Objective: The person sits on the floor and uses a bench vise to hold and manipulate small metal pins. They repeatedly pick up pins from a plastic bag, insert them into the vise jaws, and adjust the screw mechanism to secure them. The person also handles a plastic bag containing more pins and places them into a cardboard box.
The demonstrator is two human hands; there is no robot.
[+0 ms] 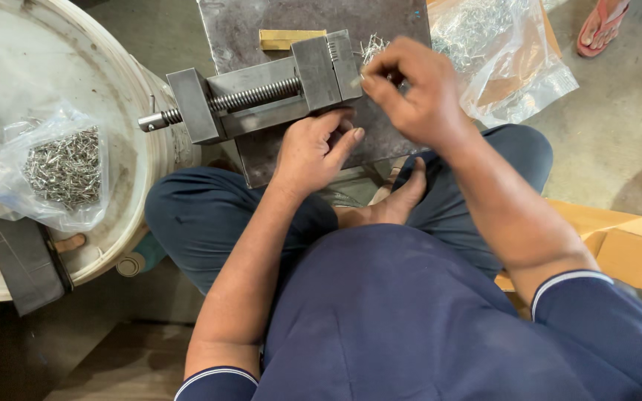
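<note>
While the left hand (pixel 312 152) rests open against the vise (pixel 261 93) on the steel plate (pixel 276 22), the right hand (pixel 410 89) pinches a small metal piece (pixel 362 74) at its jaws; one bag of pieces (pixel 61 167) sits in the white tub (pixel 131 119), another bag (pixel 499 44) lies beside, so I judge the work midway

A dark navy short-sleeved shirt is worn, with a thin white stripe around each sleeve cuff. Dark blue trousers are seen on the legs. The left hand (pixel 313 152), right hand (pixel 414 89) and feet are bare.
</note>
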